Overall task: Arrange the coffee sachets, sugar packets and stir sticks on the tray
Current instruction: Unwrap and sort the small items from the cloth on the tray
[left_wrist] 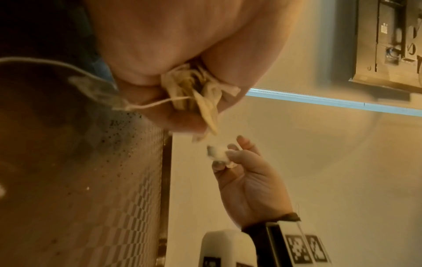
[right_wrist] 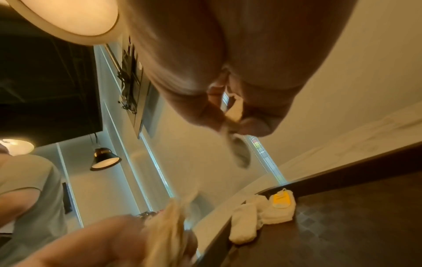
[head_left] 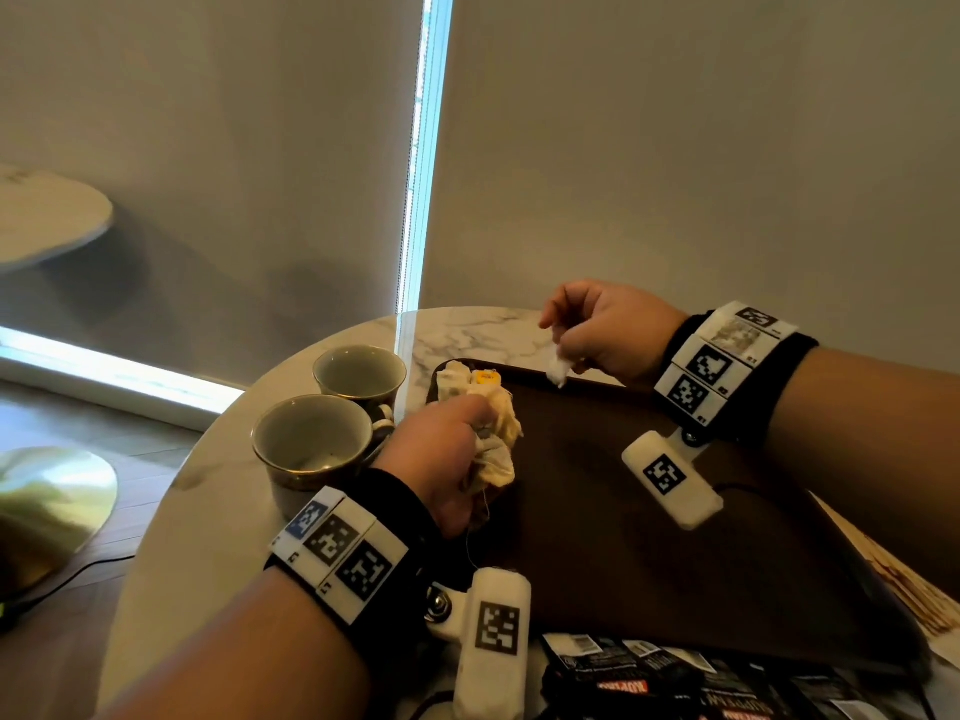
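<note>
Nearest, black coffee sachets (head_left: pixel 675 672) lie off the brown tray (head_left: pixel 649 511), on the near side of both hands. Left hand (head_left: pixel 441 459) clutches a fistful of crumpled used tea bags (head_left: pixel 498 449) over the tray's left end. Beyond it more tea bags (head_left: pixel 462 379) sit in the far corner, and the right hand (head_left: pixel 608 330) pinches a small white bag (head_left: pixel 558 368) above the far rim

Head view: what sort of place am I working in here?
Probably a hotel room or lounge: a round marble table bearing a dark serving tray, two gold-rimmed cups, coffee sachets, and roller blinds behind.
</note>
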Demonstrator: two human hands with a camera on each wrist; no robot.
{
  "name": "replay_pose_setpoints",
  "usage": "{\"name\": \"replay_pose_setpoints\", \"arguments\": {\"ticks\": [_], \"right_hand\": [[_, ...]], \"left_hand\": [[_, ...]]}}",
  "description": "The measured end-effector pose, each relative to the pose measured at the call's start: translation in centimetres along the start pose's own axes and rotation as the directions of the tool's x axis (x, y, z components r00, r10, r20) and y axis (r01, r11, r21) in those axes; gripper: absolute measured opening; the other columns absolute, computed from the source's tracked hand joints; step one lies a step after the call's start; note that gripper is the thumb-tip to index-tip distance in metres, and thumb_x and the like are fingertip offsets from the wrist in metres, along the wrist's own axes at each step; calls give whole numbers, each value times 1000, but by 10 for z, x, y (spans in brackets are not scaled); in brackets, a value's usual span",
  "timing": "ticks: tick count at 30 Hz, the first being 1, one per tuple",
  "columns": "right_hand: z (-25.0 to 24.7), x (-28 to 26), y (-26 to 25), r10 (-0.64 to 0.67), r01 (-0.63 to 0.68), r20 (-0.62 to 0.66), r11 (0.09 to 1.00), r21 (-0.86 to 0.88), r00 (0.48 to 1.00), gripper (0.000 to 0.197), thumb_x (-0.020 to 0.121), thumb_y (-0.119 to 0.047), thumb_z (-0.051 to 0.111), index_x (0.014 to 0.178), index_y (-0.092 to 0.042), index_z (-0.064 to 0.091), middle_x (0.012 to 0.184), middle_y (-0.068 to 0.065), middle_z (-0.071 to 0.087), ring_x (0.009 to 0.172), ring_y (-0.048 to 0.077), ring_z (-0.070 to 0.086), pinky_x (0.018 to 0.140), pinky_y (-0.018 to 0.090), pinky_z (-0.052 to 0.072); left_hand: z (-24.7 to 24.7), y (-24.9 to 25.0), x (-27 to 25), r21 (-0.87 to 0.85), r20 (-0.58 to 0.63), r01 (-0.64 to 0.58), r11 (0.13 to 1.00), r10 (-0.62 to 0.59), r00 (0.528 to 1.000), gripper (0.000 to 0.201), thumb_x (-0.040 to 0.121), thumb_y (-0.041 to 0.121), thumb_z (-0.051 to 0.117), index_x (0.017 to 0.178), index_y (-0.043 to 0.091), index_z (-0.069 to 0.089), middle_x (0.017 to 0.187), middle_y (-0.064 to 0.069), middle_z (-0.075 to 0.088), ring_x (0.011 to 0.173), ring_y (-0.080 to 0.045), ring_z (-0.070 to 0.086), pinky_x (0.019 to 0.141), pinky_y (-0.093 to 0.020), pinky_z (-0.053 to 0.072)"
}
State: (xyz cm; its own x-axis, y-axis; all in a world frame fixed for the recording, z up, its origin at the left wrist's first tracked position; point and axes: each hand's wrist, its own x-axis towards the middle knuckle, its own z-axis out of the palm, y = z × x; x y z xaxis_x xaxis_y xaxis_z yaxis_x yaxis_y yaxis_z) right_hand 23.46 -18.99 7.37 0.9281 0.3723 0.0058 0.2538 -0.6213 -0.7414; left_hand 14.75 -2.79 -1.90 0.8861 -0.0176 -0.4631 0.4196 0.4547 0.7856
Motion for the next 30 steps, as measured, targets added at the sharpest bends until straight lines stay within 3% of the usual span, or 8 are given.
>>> {"name": "replay_pose_setpoints", "arguments": {"ticks": [4, 8, 13, 17, 23, 25, 27, 30], "right_hand": [[4, 10, 1, 124, -112, 29, 958, -263, 992, 38, 81, 7, 70, 104, -23, 63, 106, 1, 63, 90, 18, 66, 70, 27, 58], [14, 23, -2, 175, -146, 45, 916, -373, 984, 29, 83, 0, 74, 96, -24, 63, 103, 3, 67, 81, 18, 69, 66, 28, 59], [37, 41, -25, 172, -111, 116, 906, -408, 978, 24, 89, -1, 68, 92, -24, 66, 106, 5, 67, 86, 19, 67, 64, 27, 59], [56, 51, -34, 165, -81, 242, 943, -323, 956, 31, 87, 10, 64, 92, -21, 68, 107, 10, 66, 86, 25, 68, 67, 30, 60], [67, 62, -33, 161, -95, 222, 955, -282, 962, 33, 88, 14, 60, 102, -15, 65, 101, 7, 67, 82, 20, 66, 78, 37, 60], [64, 62, -33, 136, -63, 167, 921, -384, 977, 34, 88, 8, 61, 101, -24, 64, 105, 4, 68, 92, 21, 67, 84, 41, 61], [58, 57, -36, 127, -48, 142, 888, -458, 982, 28, 89, 1, 61, 97, -26, 67, 102, 2, 68, 88, 18, 66, 79, 34, 61], [54, 46, -38, 208, -60, 287, 891, -450, 935, 22, 93, -4, 58, 100, -17, 74, 99, 3, 71, 83, 14, 66, 72, 29, 56]], "left_hand": [[1, -4, -9, 174, 113, 111, 978, -132, 985, 21, 92, 10, 62, 112, 3, 68, 84, -13, 73, 62, -19, 68, 53, -27, 52], [3, -10, -8, 207, 114, 160, 965, -186, 976, 26, 98, 8, 57, 123, 2, 60, 104, -15, 65, 84, -24, 62, 70, -29, 47], [3, -17, -3, 237, 83, 105, 966, -128, 988, 28, 97, 9, 60, 123, -1, 60, 112, -24, 68, 85, -29, 65, 82, -37, 50], [2, -16, -1, 220, 94, 111, 969, -135, 986, 20, 100, 10, 58, 116, -1, 60, 106, -23, 67, 79, -27, 65, 70, -33, 52], [3, -15, -3, 201, 98, 118, 972, -140, 985, 14, 101, 12, 58, 109, 1, 61, 85, -18, 65, 54, -19, 62, 47, -25, 50], [4, -14, -4, 206, 86, 106, 973, -126, 988, 15, 101, 10, 57, 113, 2, 59, 87, -20, 66, 52, -20, 63, 47, -25, 51], [4, -12, -7, 220, 83, 103, 970, -123, 989, 11, 101, 9, 55, 111, 3, 58, 83, -19, 66, 56, -21, 64, 52, -28, 52], [5, -9, -15, 283, 81, 92, 955, -119, 990, 5, 101, 8, 54, 100, 6, 58, 76, -15, 64, 57, -21, 62, 55, -31, 51]]}}
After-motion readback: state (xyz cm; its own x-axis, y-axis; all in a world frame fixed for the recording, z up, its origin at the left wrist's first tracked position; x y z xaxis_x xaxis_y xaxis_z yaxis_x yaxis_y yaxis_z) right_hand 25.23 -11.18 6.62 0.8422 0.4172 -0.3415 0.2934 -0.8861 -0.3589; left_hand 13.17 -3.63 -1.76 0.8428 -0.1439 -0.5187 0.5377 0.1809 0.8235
